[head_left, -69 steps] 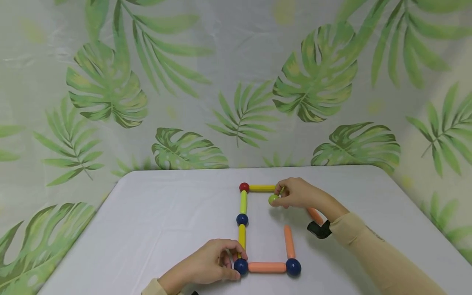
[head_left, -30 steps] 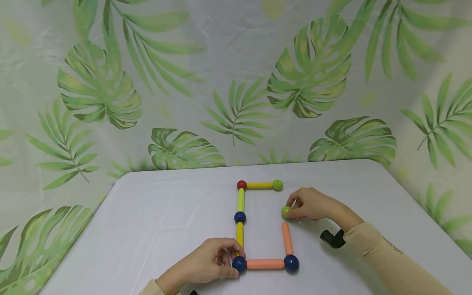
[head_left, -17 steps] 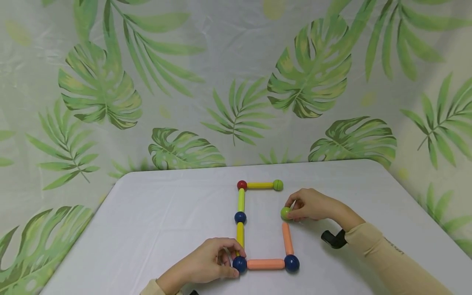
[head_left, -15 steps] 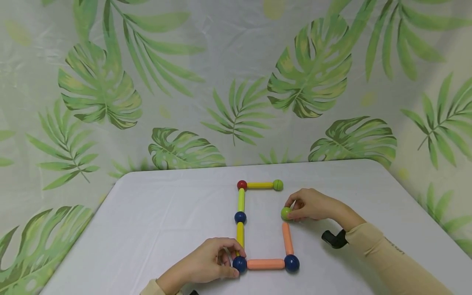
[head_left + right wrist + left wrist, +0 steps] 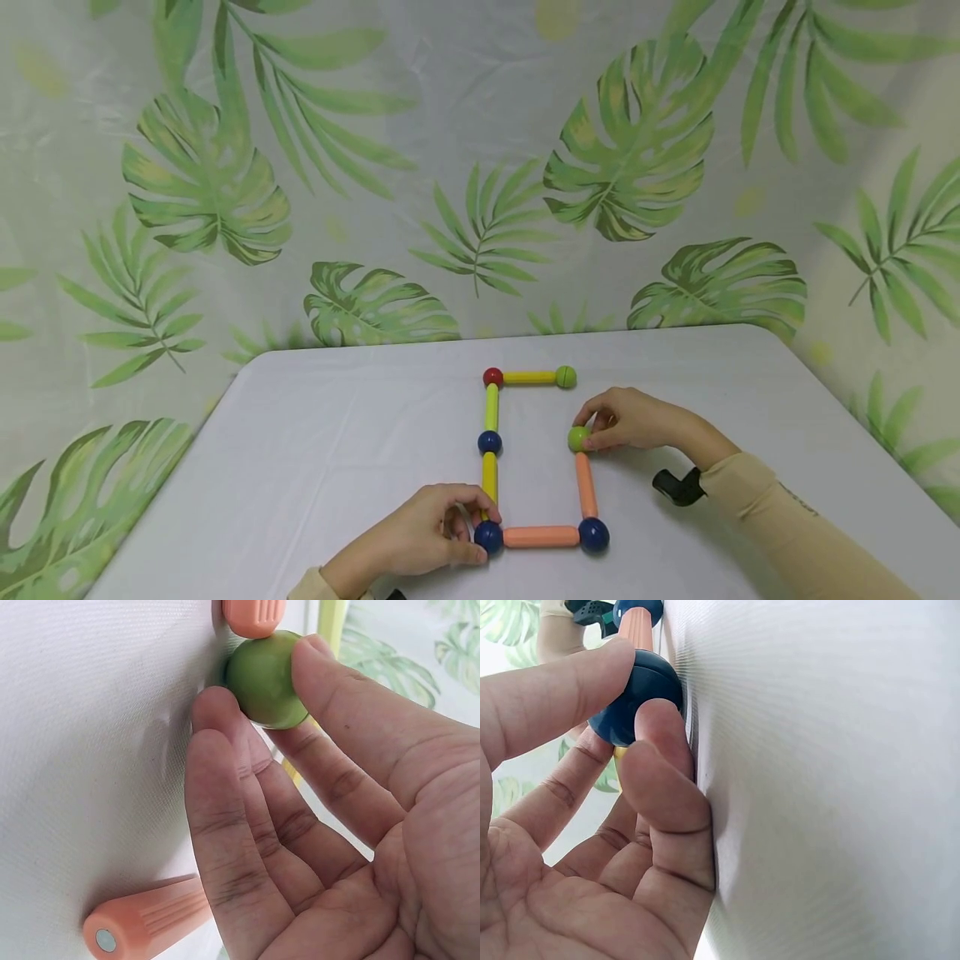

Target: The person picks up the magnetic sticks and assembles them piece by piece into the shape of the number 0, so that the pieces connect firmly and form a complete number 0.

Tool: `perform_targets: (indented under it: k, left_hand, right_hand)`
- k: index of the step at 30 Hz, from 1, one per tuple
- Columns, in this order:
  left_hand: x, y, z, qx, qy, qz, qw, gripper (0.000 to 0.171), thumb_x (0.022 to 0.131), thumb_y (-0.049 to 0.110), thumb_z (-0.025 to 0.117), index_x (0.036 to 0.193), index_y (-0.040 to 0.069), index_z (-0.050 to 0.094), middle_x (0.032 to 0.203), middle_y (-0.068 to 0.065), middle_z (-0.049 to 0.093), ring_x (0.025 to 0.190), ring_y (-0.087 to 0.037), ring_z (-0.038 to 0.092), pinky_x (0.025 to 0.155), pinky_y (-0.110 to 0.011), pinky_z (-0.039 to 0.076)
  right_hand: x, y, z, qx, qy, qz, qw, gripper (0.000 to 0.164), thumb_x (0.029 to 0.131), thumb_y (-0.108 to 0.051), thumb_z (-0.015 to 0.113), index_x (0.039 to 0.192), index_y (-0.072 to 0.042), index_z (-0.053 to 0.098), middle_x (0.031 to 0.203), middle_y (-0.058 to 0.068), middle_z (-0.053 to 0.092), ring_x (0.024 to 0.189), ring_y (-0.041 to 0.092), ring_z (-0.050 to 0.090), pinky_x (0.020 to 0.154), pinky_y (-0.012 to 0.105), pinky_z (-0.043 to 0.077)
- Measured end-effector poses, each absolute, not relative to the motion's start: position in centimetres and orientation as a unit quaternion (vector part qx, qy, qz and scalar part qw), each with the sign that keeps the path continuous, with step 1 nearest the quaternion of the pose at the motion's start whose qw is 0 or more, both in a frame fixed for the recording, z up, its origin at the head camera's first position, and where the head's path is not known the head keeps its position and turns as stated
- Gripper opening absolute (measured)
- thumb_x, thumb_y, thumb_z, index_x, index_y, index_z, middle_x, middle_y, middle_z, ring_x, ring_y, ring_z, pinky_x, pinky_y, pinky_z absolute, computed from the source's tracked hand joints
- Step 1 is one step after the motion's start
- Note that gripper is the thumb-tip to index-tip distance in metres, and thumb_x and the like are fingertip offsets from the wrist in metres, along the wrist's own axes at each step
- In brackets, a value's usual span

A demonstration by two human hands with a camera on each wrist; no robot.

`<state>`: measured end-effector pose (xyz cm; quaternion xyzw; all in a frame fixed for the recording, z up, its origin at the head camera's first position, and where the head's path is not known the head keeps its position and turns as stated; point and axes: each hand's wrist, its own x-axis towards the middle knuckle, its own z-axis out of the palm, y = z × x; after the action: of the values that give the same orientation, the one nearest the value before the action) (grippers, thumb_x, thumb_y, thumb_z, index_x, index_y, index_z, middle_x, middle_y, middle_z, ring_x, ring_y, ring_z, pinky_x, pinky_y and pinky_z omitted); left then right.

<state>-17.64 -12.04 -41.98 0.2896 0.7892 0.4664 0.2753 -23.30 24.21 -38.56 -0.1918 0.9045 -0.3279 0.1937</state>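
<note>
My left hand pinches a dark blue ball at the near left corner of a figure of magnetic sticks and balls. In my right hand a green ball is held between thumb and fingers. That ball touches the far end of an upright-running orange stick. The stick's near end meets another dark blue ball, joined by a second orange stick to the ball at my left hand. Along the left side run a yellow stick, a blue ball and a lime stick.
At the back, a red ball, a yellow stick and a green ball form the top row. A loose orange stick lies on the white table by my right hand, hidden in the head view. A leafy cloth hangs behind.
My right hand has carried the green ball from near the top row toward me, down to the orange stick's end, closing the last small gap. The left hand stays on its blue ball.
</note>
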Motion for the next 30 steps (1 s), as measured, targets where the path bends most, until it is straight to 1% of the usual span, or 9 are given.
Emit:
perform_targets:
  k: [6,15,21,23,26,28,30]
  left_hand:
    - [-17.5,-12.1,-42.1,0.304,0.790,0.459,0.270,0.030,0.088,0.010,0.088,0.112,0.021,0.074,0.100,0.004,0.064,0.073,-0.001,0.056,0.066,-0.016,0.047]
    - [-17.5,-12.1,-42.2,0.323,0.793,0.445,0.262,0.029,0.090,0.012,0.088,0.113,0.021,0.073,0.100,0.005,0.064,0.075,0.001,0.058,0.069,-0.016,0.050]
    - [-17.5,-12.0,-41.7,0.327,0.806,0.421,0.257,0.030,0.091,0.015,0.088,0.115,0.023,0.072,0.100,0.006,0.064,0.075,0.000,0.057,0.068,-0.017,0.049]
    - [-17.4,-11.9,-41.1,0.336,0.821,0.391,0.245,0.034,0.091,0.018,0.088,0.120,0.025,0.070,0.102,0.006,0.063,0.075,0.000,0.055,0.069,-0.017,0.049]
    - [-17.1,-11.3,-39.5,0.352,0.848,0.336,0.211,0.041,0.091,0.023,0.088,0.126,0.027,0.068,0.104,0.005,0.061,0.074,-0.001,0.053,0.068,-0.019,0.048]
    - [-16.8,-10.2,-38.4,0.367,0.860,0.300,0.186,0.040,0.092,0.024,0.087,0.128,0.025,0.068,0.105,0.003,0.062,0.073,-0.002,0.052,0.067,-0.019,0.048]
    - [-16.6,-8.8,-37.6,0.387,0.867,0.267,0.165,0.034,0.094,0.026,0.085,0.126,0.023,0.071,0.106,0.003,0.065,0.074,0.000,0.052,0.069,-0.018,0.048]
  right_hand:
    - [-23.2,24.2,-38.6,-0.186,0.904,-0.329,0.201,0.028,0.097,-0.019,0.080,0.122,-0.007,0.076,0.087,-0.001,0.072,0.076,0.012,0.061,0.066,0.026,0.047]
    - [-23.6,24.4,-38.9,-0.186,0.895,-0.339,0.221,0.027,0.100,-0.022,0.077,0.122,-0.006,0.076,0.089,0.001,0.074,0.075,0.014,0.062,0.065,0.025,0.047]
    - [-23.5,24.5,-38.8,-0.186,0.894,-0.339,0.225,0.028,0.101,-0.024,0.076,0.122,-0.005,0.076,0.088,0.001,0.074,0.075,0.014,0.062,0.064,0.026,0.046]
    - [-23.6,24.5,-38.8,-0.187,0.893,-0.341,0.225,0.029,0.101,-0.024,0.076,0.122,-0.004,0.075,0.087,0.000,0.074,0.074,0.014,0.062,0.064,0.026,0.046]
    - [-23.7,24.5,-38.8,-0.184,0.892,-0.344,0.228,0.030,0.101,-0.024,0.076,0.123,-0.004,0.075,0.087,0.001,0.074,0.073,0.014,0.062,0.064,0.026,0.046]
    - [-23.7,24.5,-38.8,-0.181,0.892,-0.344,0.229,0.030,0.101,-0.024,0.076,0.123,-0.004,0.075,0.087,0.001,0.074,0.073,0.014,0.062,0.064,0.027,0.047]
    - [-23.8,24.5,-38.9,-0.180,0.893,-0.343,0.230,0.030,0.101,-0.025,0.076,0.123,-0.004,0.075,0.087,0.001,0.074,0.073,0.014,0.062,0.065,0.027,0.047]
